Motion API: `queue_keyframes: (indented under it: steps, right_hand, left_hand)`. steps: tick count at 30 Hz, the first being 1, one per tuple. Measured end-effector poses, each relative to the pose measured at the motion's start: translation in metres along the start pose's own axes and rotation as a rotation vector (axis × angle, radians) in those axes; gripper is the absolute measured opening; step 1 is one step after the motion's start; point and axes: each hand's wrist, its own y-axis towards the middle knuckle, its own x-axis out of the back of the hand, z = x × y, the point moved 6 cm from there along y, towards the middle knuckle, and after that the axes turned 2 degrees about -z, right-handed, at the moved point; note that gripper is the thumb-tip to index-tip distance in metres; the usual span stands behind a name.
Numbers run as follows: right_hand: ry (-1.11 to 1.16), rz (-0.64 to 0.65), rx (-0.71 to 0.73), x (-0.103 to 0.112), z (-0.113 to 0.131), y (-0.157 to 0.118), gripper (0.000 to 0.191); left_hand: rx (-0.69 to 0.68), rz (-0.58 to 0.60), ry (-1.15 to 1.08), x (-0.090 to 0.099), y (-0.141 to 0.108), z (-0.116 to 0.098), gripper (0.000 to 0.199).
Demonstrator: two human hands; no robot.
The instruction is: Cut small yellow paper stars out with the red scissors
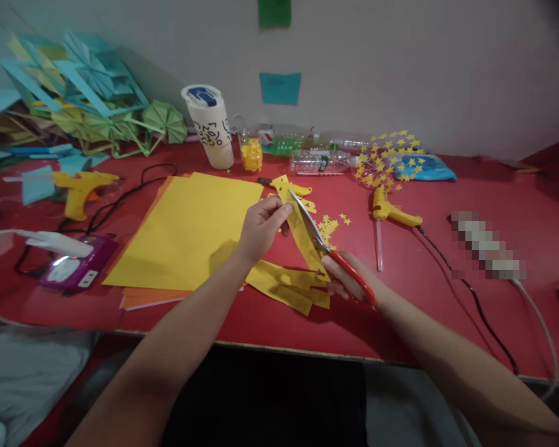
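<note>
My left hand (263, 226) pinches the upper part of a yellow paper strip (302, 233) between thumb and fingers. In my right hand (345, 276) are scissors with red handles (356, 279); their blades (306, 214) lie along the strip's right edge, near the left fingertips. How far the blades are apart is hard to make out. Beneath both hands, more yellow strips (284, 285) lie on the red table. Small cut yellow stars (327, 228) are scattered just behind the scissors. Left of my left hand is a stack of large yellow sheets (186, 230), with orange sheets (153, 298) showing under it.
Glue guns with yellow bodies lie left (79, 189) and right (394, 211), trailing cords. A white tumbler (209, 127), a cup of yellow pieces (251, 154) and plastic bottles (321, 162) line the wall. A purple power block (77, 267) and folded paper shapes (97, 87) are at left.
</note>
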Motion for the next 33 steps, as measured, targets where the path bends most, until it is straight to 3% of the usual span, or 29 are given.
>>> queue_keyframes:
  steps: [26, 33]
  right_hand:
    - [-0.05, -0.049, -0.065, 0.0, 0.009, -0.005, 0.043]
    - [-0.052, -0.064, -0.029, 0.0, 0.013, -0.005, 0.048]
  left_hand:
    - [0.023, 0.014, -0.047, 0.0, 0.001, 0.004, 0.027]
    - [0.005, 0.024, -0.024, 0.002, 0.002, 0.003, 0.027]
